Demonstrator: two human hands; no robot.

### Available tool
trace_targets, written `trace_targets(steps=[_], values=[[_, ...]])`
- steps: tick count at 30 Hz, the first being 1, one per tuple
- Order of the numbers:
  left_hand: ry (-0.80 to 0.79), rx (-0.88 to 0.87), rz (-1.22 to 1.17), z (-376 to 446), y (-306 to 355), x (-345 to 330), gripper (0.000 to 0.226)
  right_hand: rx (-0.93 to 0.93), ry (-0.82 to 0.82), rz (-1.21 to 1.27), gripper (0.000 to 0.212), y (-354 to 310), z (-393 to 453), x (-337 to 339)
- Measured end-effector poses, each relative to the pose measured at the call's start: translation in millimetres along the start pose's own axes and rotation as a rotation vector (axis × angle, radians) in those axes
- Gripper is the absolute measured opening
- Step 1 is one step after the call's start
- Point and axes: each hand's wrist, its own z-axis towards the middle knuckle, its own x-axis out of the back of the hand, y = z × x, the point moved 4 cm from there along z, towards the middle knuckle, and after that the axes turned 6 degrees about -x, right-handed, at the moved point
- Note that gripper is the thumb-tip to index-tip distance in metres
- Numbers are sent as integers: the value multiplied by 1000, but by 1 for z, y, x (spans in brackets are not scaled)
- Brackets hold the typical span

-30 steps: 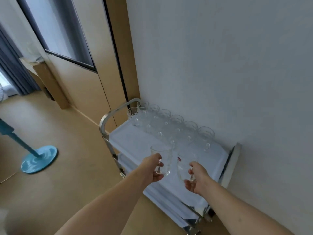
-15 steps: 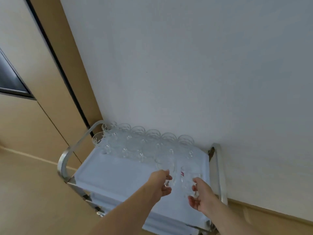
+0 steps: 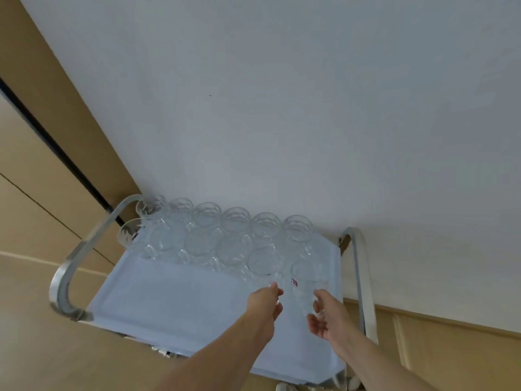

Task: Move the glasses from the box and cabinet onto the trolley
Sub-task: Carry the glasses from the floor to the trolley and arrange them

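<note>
The left grip [image 3: 266, 300] appears to pinch the base of a glass [image 3: 265, 262] at the end of the rows of glasses [image 3: 214, 230] on the trolley [image 3: 174, 300]. Just right of it, the right grip [image 3: 328, 316] curls round a labelled glass [image 3: 306, 286], apparently resting on the trolley top.

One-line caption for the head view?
Both hands, left hand and right hand, set glasses on the trolley.

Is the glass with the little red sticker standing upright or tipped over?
Upright. The glass with the red sticker has its open rim facing up, on the trolley, while the right hand holds its lower part.
</note>
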Motion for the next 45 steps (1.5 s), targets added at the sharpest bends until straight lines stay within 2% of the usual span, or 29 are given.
trace_targets(steps=[8, 16, 27, 38, 45], values=[[25, 26, -93, 15, -13, -16, 28, 31, -122, -38, 34, -13, 20, -4], [20, 9, -8, 33, -23, -19, 26, 104, -184, -177, 29, -24, 42, -11], [1, -11, 146, 49, -21, -26, 24, 177, -51, -388, 25, -31, 66, -15], [13, -29, 281, 67, -5, -33, 24, 200, -83, -420, 24, -33, 73, -19], [34, -25, 330, 70, 4, -29, 16, 238, -74, -394, 22, -31, 75, -17]])
